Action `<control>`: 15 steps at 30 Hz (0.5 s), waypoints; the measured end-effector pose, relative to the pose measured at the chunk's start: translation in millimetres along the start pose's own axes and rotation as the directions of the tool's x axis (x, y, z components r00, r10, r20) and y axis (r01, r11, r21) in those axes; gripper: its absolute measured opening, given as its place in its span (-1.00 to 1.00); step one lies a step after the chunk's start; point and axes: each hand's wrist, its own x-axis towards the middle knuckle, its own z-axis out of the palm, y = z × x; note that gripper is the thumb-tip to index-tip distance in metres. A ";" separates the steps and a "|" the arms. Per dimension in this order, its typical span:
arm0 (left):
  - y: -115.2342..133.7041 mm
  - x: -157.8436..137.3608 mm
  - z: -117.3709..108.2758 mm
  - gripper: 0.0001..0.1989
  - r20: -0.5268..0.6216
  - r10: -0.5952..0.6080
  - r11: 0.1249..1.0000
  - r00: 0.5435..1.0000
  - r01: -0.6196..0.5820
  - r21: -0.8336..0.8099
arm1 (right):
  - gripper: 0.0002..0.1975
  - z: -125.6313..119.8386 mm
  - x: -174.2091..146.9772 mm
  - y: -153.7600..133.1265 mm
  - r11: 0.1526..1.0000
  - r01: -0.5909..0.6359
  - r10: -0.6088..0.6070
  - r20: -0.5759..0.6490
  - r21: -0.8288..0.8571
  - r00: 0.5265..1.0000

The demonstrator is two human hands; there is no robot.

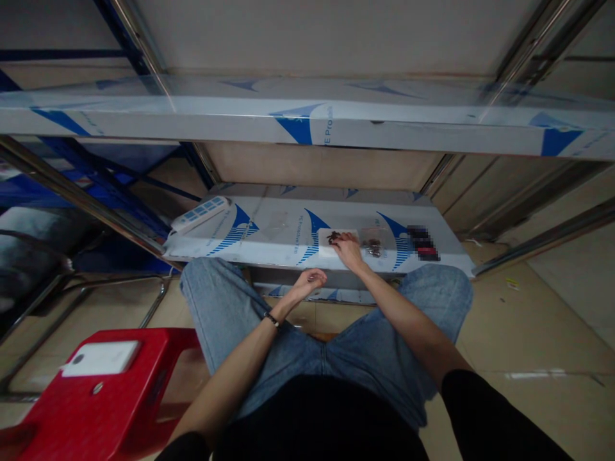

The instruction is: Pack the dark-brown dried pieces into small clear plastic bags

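Observation:
My right hand (349, 251) reaches onto a white square sheet (328, 246) on the lower shelf. Its fingertips are drawn together at a small heap of dark brown pieces (332, 237), too small to identify. Just right of this hand lies a clear plastic bag (372, 234) with more dark pieces inside. Nearer to me, my left hand (307, 283) hovers in front of the shelf's edge, palm up with curled fingers. Something small and dark seems to be in it, but I cannot make it out.
The lower shelf (269, 246) wears printed protective film, and an upper shelf (216, 118) crosses above it. A white power strip (200, 214) lies at the left end, a blurred-out dark object (423, 243) at the right. A red stool (91, 403) holds a white phone-like device (103, 358).

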 end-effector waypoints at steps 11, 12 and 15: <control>10.6 1.8 -0.7 -0.53 -0.010 -0.053 0.963 0.999 0.048 -0.264 | -0.86 -12.5 8.8 -8.5 0.972 -0.005 0.033 -0.116 0.234 0.993; 13.2 1.6 -0.7 -0.53 -0.012 -0.060 0.959 0.998 0.054 -0.278 | -0.87 -16.1 7.8 -13.6 0.956 0.016 0.025 -0.133 0.294 0.991; 19.5 0.1 0.4 -0.52 0.007 -0.081 0.955 0.997 0.079 -0.285 | -0.90 -30.6 -2.5 -35.0 0.903 0.092 -0.013 -0.185 0.420 0.983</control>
